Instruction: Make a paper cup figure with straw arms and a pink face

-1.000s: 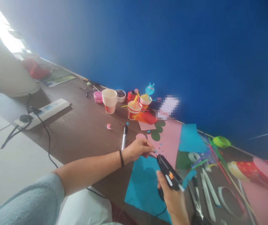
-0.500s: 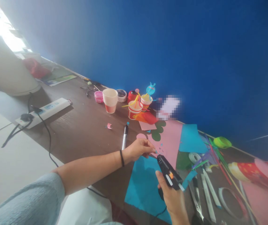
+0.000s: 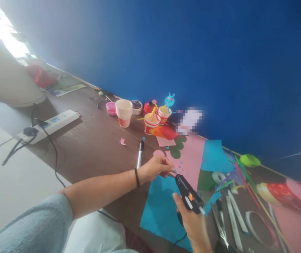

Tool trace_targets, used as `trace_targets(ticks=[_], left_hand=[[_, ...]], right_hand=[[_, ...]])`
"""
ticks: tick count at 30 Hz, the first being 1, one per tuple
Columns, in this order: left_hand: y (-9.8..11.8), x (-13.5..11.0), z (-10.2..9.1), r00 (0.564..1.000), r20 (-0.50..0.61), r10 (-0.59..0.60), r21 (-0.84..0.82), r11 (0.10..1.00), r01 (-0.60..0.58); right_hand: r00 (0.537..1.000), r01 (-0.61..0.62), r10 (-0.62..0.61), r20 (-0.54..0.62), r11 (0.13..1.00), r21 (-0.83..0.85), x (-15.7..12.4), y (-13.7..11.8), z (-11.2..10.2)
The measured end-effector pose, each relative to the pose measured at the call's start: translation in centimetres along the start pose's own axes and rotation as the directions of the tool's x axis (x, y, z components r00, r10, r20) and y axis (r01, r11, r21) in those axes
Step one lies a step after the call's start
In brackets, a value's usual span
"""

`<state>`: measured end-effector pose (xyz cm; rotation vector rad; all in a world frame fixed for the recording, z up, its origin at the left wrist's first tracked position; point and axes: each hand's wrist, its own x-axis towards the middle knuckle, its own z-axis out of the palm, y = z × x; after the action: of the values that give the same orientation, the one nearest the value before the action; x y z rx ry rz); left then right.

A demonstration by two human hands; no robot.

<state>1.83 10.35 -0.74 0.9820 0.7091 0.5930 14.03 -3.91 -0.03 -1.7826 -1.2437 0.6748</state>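
1. The right hand [image 3: 192, 225] has a clenched grip around the handle of a black glue gun [image 3: 188, 194]. It holds the gun low and near, right of centre, with the nozzle aimed up and to the left.
2. The left hand [image 3: 155, 168] reaches in from the left. Its fingertips are pinched together right at the nozzle tip, apparently on a small blue scrap [image 3: 175, 172], which is too tiny to make out clearly.
3. Both hands hover just above a blue sheet [image 3: 161, 211] at the near edge of the tabletop [image 3: 92, 147]. A pink sheet [image 3: 189, 154] lies just beyond it.
4. Done, judging from how things lie:
   - Two decorated cups [image 3: 151, 123] stand at the far side by the wall, with coloured sticks and a blue figure poking out.
   - Green cut-outs [image 3: 176, 149] and pink bits are already cut and lie on or beside the pink sheet.
5. In hand: glue meets the scrap at the nozzle. I cannot tell whether any glue has come out.
6. Left, as far as I can judge:
   - The scrap is not yet fixed to anything.
   - A stack of plain cups [image 3: 124, 112] stands undecorated to the left of the decorated ones.
   - Loose paper strips [image 3: 234, 211] lie unused on the right.
7. A marker [image 3: 139, 154] lies just beyond the left wrist. A power strip [image 3: 50, 125] sits well apart at the far left.
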Motion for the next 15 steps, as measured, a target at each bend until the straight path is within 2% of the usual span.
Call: trace_targets(ticks=[8, 12, 15], left_hand=[[-0.18, 0.11, -0.14, 1.000, -0.016, -0.003, 0.005, 1.000, 0.003], [-0.21, 0.05, -0.10, 1.000, 0.002, 0.007, 0.011, 1.000, -0.007], [-0.10, -0.04, -0.02, 1.000, 0.008, 0.002, 0.020, 1.000, -0.002]], right_hand=[[0.996, 0.062, -0.069, -0.048, 0.990, -0.130, 0.13, 0.40, -0.45], [0.994, 0.084, -0.091, -0.054, 0.988, -0.127, 0.02, 0.24, -0.39], [0.998, 0.048, -0.051, -0.038, 0.996, -0.069, -0.01, -0.28, -0.24]])
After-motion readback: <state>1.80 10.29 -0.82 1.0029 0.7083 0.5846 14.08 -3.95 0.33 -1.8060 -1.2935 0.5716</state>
